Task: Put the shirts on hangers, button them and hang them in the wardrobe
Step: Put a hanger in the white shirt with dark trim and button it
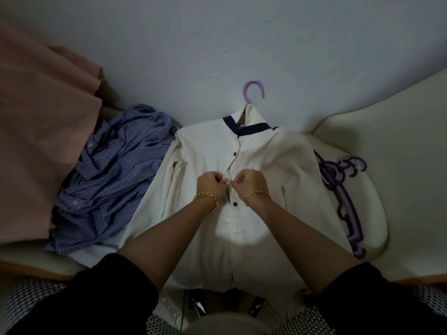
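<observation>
Hands, left and right, pinch cream shirt placket on purple hanger.

Both forearms reach forward, converging; left hand and right hand nearly touch; curled fingers pinch the white shirt.

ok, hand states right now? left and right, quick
Left hand: fingers curled, pinching the cream shirt at one edge of its front opening.
Right hand: fingers curled, pinching the opposite edge of the same shirt.
</observation>
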